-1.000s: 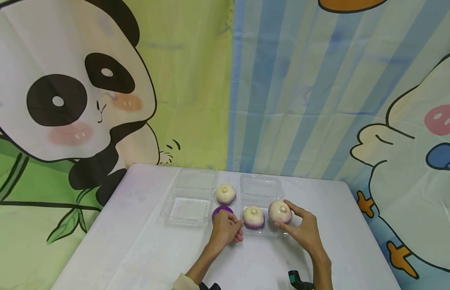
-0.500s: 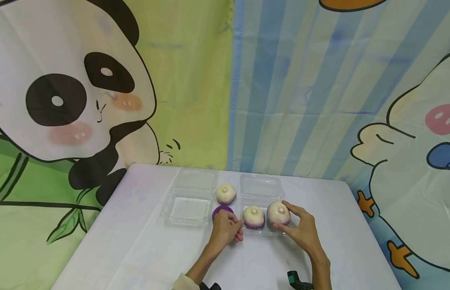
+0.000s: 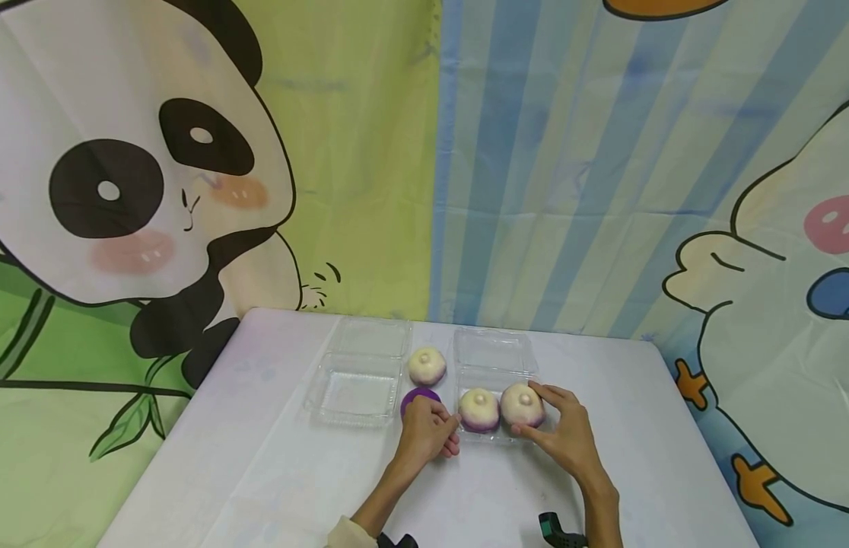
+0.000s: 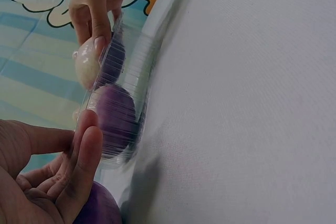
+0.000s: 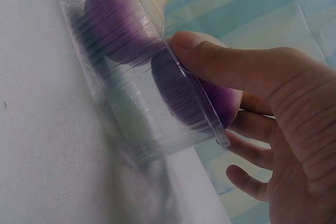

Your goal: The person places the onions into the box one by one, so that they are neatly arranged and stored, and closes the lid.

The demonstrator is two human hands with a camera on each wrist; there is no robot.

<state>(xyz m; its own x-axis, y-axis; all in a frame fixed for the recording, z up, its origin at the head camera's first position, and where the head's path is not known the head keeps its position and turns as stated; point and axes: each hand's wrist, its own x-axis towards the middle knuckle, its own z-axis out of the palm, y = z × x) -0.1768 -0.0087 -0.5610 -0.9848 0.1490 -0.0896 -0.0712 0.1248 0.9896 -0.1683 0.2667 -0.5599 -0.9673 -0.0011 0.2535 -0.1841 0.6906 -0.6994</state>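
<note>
My right hand [image 3: 568, 432] holds a round white-and-purple vegetable [image 3: 523, 405], turnip-like with a small nub on top, between thumb and fingers. It sits in the right part of a clear plastic box [image 3: 494, 382], partly below the rim in the right wrist view. Beside it in that box lies a similar vegetable [image 3: 479, 409]; its purple underside [image 4: 116, 116] shows through the wall in the left wrist view. My left hand [image 3: 427, 432] pinches the box's near left rim between thumb and fingers. Behind that hand, a purple round vegetable [image 3: 418, 395] is partly hidden.
A second clear plastic box [image 3: 356, 394] stands with its lid open to the left. Between the boxes, farther back, rests another white-and-purple vegetable [image 3: 427, 366]. The white table [image 3: 260, 457] ends at a cartoon-printed curtain [image 3: 534, 190].
My right hand has moved slightly left with its vegetable, bringing it up close beside the other one in the box. The left hand has stayed in place.
</note>
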